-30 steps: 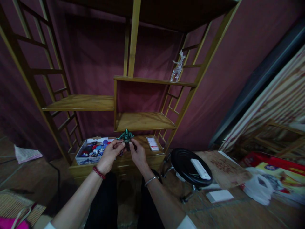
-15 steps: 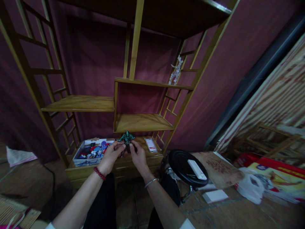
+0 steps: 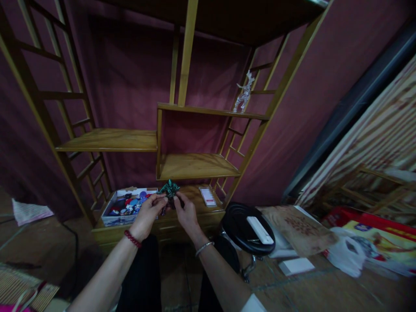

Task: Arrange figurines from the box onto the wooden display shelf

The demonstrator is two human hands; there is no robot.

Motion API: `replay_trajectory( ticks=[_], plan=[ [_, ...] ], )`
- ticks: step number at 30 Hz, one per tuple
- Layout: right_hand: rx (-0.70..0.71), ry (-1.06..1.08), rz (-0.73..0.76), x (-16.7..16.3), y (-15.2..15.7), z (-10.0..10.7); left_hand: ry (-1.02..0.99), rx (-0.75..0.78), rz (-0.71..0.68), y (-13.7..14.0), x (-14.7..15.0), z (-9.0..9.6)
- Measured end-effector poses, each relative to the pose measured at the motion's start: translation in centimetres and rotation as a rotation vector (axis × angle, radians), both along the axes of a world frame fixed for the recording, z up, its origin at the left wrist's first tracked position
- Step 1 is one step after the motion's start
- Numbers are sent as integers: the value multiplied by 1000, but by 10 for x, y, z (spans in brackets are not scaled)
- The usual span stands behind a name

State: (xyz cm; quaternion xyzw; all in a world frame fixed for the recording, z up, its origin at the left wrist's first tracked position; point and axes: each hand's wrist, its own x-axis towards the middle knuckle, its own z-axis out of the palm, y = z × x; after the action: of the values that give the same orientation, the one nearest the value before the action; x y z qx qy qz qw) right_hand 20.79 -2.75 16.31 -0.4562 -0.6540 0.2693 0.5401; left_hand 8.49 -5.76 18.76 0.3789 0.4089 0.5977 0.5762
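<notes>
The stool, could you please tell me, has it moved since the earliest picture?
Yes: the stool has shifted left in the view, away from the white box on the floor.

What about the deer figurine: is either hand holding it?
No, the deer figurine stands on a shelf; the left hand and right hand hold a green figure.
</notes>
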Motion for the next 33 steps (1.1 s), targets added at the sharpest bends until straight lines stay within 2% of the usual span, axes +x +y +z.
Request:
replay_trajectory(
  ticks=[7, 22, 28, 33],
  plan=[
    [-23, -18, 25, -5, 5, 3, -14, 5, 12, 2, -5, 3],
    [16, -60, -25, -9, 26, 4, 23, -5, 76, 15, -1, 15],
    [22, -24, 8, -8, 28, 7, -21, -38, 134, 15, 4, 24],
    [17, -2, 46, 1, 28, 5, -45, -25, 161, 20, 11, 24]
  ],
)
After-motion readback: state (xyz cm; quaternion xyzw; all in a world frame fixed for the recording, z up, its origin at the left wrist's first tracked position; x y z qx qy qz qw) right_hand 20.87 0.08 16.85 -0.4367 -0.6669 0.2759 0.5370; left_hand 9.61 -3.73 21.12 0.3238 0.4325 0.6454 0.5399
